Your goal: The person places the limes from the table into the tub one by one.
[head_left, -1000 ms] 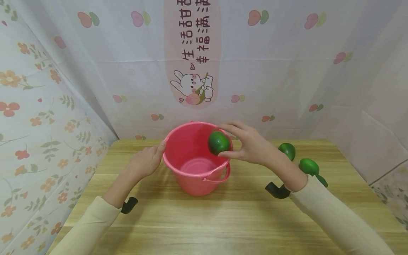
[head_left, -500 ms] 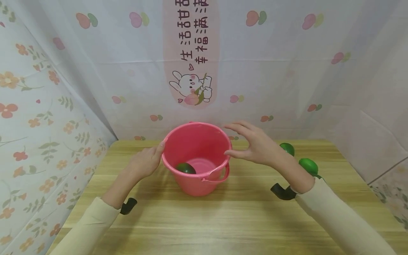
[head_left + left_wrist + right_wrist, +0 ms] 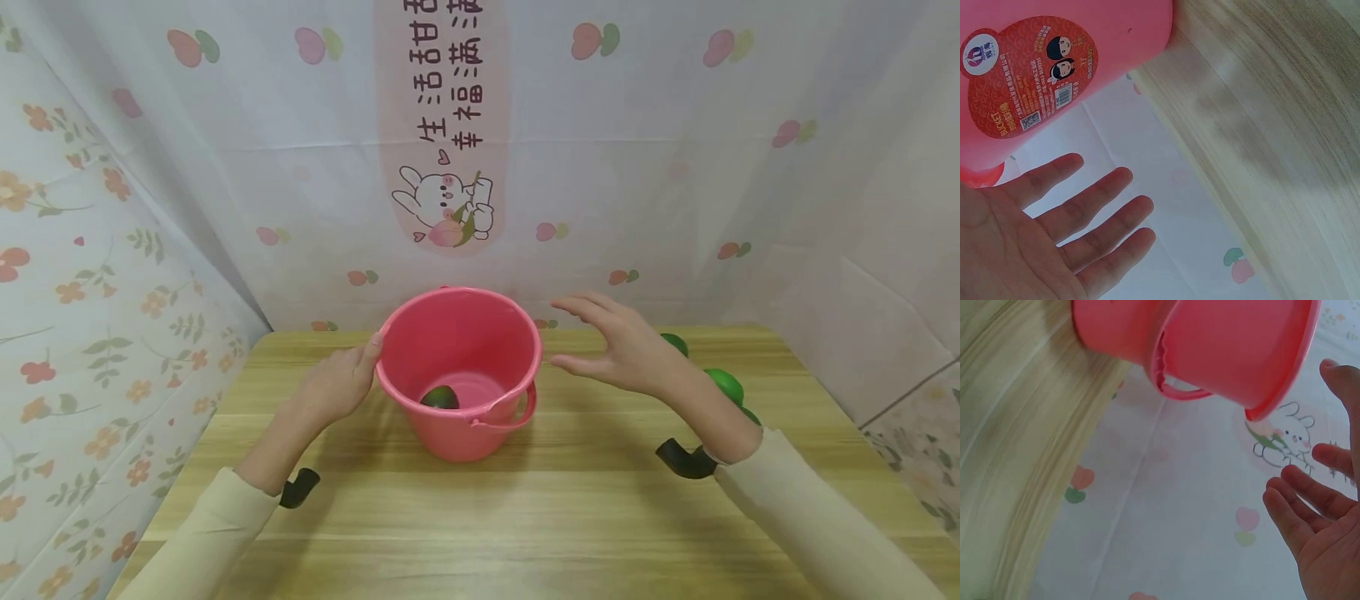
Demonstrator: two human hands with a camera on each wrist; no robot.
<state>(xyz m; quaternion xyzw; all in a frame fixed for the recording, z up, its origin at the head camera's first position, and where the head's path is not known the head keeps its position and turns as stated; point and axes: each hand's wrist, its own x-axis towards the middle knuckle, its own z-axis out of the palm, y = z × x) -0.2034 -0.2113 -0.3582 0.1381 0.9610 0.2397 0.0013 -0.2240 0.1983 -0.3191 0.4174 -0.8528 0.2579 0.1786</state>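
Inside the pink bucket point(image 3: 457, 435), at seven o'clock, lies a green lime point(image 3: 440, 397), just released by the right hand point(image 3: 618, 346). The left hand point(image 3: 335, 387), fingers spread, touches the bucket at nine; the right, fingers apart and empty, has withdrawn toward three, where more limes point(image 3: 725, 385) remain outside.

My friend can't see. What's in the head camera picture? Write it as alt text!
A person's left hand touches a pink bucket that has a green fruit inside and stands on a wooden table. The right hand, holding nothing, hovers beside the bucket, with more green fruits farther right.
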